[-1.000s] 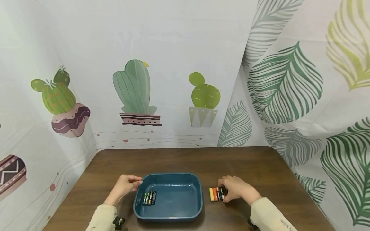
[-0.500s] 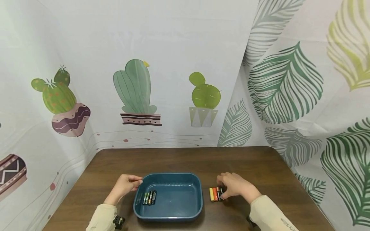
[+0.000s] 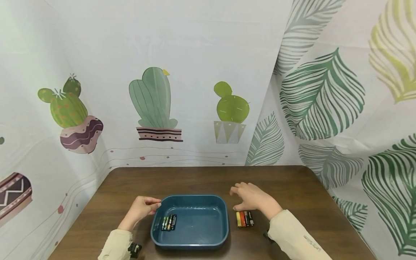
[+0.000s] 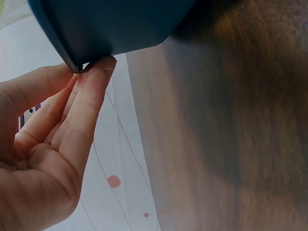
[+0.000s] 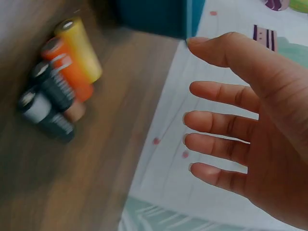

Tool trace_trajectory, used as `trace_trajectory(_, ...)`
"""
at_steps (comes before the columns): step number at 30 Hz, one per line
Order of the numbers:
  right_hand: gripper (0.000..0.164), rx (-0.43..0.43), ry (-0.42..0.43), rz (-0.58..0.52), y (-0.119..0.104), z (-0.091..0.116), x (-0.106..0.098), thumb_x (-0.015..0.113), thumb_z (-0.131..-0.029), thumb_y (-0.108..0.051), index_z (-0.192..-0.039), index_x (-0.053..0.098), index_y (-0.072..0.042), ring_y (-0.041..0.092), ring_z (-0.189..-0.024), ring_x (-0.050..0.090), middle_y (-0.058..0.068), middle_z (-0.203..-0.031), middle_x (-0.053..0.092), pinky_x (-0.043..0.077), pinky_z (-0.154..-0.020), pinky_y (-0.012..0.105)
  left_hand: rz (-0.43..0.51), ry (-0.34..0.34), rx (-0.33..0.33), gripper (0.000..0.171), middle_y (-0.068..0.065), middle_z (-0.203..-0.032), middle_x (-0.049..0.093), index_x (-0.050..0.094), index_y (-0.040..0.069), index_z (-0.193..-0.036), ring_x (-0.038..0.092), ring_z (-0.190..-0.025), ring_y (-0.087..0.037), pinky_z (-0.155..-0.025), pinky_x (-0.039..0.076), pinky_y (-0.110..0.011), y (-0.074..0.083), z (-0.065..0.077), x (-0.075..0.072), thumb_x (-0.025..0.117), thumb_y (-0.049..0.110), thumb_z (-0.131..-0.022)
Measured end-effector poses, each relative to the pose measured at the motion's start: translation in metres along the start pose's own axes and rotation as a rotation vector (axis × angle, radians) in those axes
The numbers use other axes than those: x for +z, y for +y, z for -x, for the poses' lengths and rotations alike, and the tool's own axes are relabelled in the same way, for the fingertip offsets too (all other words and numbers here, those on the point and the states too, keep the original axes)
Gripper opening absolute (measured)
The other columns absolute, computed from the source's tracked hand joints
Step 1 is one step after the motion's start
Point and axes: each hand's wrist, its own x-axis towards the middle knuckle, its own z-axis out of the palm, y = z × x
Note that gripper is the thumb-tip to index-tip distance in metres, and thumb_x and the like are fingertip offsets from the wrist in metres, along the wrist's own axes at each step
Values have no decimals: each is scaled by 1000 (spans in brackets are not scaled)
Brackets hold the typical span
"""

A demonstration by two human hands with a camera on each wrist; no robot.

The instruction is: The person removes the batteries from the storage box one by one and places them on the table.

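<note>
A dark blue rectangular tray (image 3: pixel 201 229) sits on the brown table, and my left hand (image 3: pixel 141 209) pinches its left rim between thumb and fingers. In the left wrist view the fingertips (image 4: pixel 98 70) meet at the tray's edge. Several dark batteries (image 3: pixel 169 222) lie side by side at the left inside the tray. To the right of the tray is a row of batteries: yellow (image 5: pixel 79 50), orange (image 5: pixel 69 70), black with a copper end (image 5: pixel 53 86), and black with silver (image 5: pixel 45 118). My right hand (image 3: pixel 253 196) hovers just behind this row, fingers apart and holding nothing.
The brown table (image 3: pixel 195 178) extends behind and to both sides of the tray. Behind it hangs a white cloth (image 3: pixel 195 72) printed with cacti and leaves, coming down to the table's far edge.
My right hand has left the dark end of the battery row, moving left and farther back while its fingers spread. The row stays on the table. My left hand keeps its pinch on the rim.
</note>
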Motion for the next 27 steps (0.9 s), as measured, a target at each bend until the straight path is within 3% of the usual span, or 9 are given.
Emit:
trace_trajectory(11,34,-51,20,-14,-34,-33,-18,75,-81,-35,-108,65,-17,17,-89,52,-1,-95,58,46,-82,40,9,11,-6,16,-15,-90,70,72,-7,-99,68,-76,-22,-68,58,-38,-2,0,2,70,2,-85)
trace_trajectory(15,35,-75,27,-11,-46,-45,-22,75,-82,-36,-110,65,-18,19,-97,55,0,-101,60,47,-87,42,28,8,-5,16,-16,-90,70,71,-8,-99,68,-77,-23,-68,58,-38,-2,1,2,69,0,-86)
trace_trajectory(27,35,-123,-11,-13,-81,-77,-25,73,-84,-38,-114,65,-22,16,-103,56,-3,-109,60,46,-93,37,28,12,-13,16,-15,-90,70,72,-8,-99,68,-78,-24,-69,58,-39,0,2,1,69,0,-86)
